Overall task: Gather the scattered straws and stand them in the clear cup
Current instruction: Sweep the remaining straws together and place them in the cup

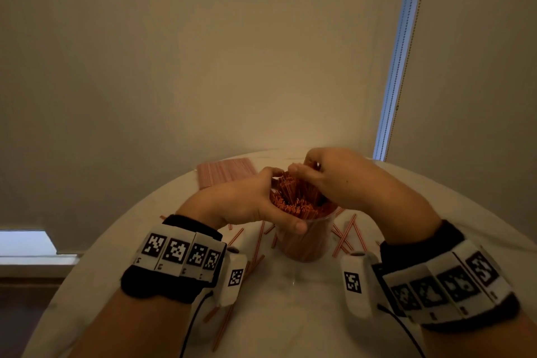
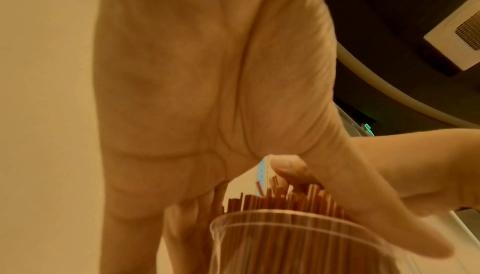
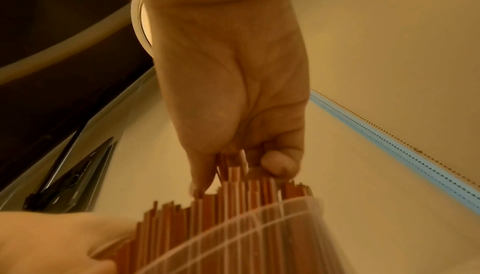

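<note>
So the clear plastic cup (image 1: 302, 244) is already packed pretty full with thin red-and-white striped straws (image 1: 296, 197), and it's kept near the middle of the round white table (image 1: 290, 314). Most of the job looks done, judging by how crammed it is. What's left: a fair number of loose straws (image 1: 345, 234) are scattered flat on the table around the base of the cup, to both sides and toward the near edge. A flat stack of striped straws (image 1: 225, 171) can also be seen by the far edge, left of the cup; whether that counts as part of the task can't be told.

The left hand (image 1: 247, 203) is wrapped around the cup's rim, thumb across the near wall, fingers curled at the far side. The right hand (image 1: 328, 174) is closed over the straw tops, with a small bunch pinched between thumb and fingers.

The straws in the cup are stood on end, long axis roughly vertical and fanned slightly, tops poking above the rim. The loose ones are lying flat, pointed every which way.
</note>
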Motion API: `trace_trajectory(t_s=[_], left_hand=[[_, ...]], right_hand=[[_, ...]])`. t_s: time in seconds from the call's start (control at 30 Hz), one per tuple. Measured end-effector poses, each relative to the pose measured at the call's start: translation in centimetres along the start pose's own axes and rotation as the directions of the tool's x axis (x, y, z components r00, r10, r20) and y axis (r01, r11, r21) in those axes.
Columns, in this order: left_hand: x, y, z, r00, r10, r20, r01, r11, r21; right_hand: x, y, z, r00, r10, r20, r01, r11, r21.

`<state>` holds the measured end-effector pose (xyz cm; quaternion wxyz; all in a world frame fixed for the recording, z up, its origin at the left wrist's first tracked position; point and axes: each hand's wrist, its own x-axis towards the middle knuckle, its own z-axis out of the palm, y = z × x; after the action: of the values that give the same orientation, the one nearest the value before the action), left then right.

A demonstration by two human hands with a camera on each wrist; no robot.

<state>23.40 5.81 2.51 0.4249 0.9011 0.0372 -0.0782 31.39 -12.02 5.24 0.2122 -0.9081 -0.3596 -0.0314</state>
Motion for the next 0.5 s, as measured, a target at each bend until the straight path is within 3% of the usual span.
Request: trace_trajectory(t_s=[0.1, 0.13, 0.27, 0.33, 0.43, 0.5], left_hand=[[0.0, 0.0, 0.0, 1.000, 0.002, -0.019, -0.002, 1.000, 0.003], [0.1, -0.1, 0.0, 1.000, 0.004, -0.018, -0.004, 1.000, 0.003], [0.0, -0.3, -0.1, 1.000, 0.009, -0.029, -0.009, 1.000, 0.022], [0.0, -0.4, -0.2, 1.000, 0.008, -0.028, -0.008, 1.000, 0.015], [0.0, -0.2, -0.3, 0.999, 0.019, -0.032, -0.018, 1.000, 0.018], [0.1, -0.1, -0.3, 0.999, 0.019, -0.034, -0.018, 0.999, 0.039]], right_hand=[[0.5, 0.0, -0.1, 0.972, -0.053, -0.229, 0.049, 0.999, -0.022], [0.6, 0.0, 0.0, 0.966, -0.055, -0.254, 0.045, 0.998, -0.044], [0.8, 0.3, 1.7, 1.000, 0.014, 0.011, -0.012, 0.985, -0.171], [0.9, 0.4, 1.7, 1.000, 0.028, -0.012, -0.029, 0.989, -0.146], [0.7, 0.4, 1.0, 0.987, -0.027, -0.155, 0.018, 0.998, -0.059], [0.4, 0.1, 0.9, 0.996, -0.084, -0.026, 0.084, 0.996, 0.016]])
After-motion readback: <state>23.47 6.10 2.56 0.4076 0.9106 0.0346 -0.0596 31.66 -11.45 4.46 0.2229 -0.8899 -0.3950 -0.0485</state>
